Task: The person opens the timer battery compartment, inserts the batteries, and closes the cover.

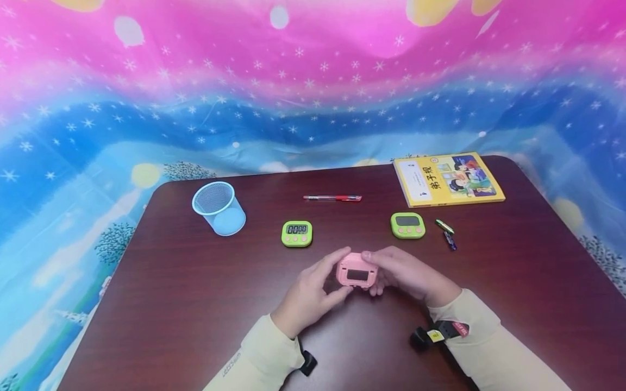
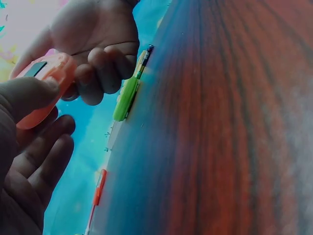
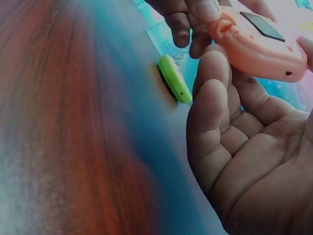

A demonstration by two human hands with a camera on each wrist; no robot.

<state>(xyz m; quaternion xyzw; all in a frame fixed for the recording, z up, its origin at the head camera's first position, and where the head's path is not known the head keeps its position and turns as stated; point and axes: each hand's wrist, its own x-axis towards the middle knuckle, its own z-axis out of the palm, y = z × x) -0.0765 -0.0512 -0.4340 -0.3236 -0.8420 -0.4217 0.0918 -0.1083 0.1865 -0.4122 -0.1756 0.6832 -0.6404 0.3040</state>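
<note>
Both hands hold a small pink timer [image 1: 357,270] above the near middle of the table. A dark rectangle shows on its upturned side. My left hand [image 1: 308,296] pinches its left side, the thumb at the lower edge and a finger at the upper corner. From the other side my right hand [image 1: 408,274] grips it, thumb on the upper right corner and fingers at the right edge. In the right wrist view the pink timer [image 3: 264,46] is tilted, with a small dark hole in its side. The left wrist view shows the left thumb [image 2: 36,95] lying across it.
Two green timers, one at left [image 1: 296,234] and one at right [image 1: 408,226], lie beyond the hands. Behind them is a red pen [image 1: 332,198]. A blue mesh pen holder [image 1: 220,209] stands left. Two short pen-like pieces [image 1: 445,226] and a yellow book [image 1: 450,180] lie right.
</note>
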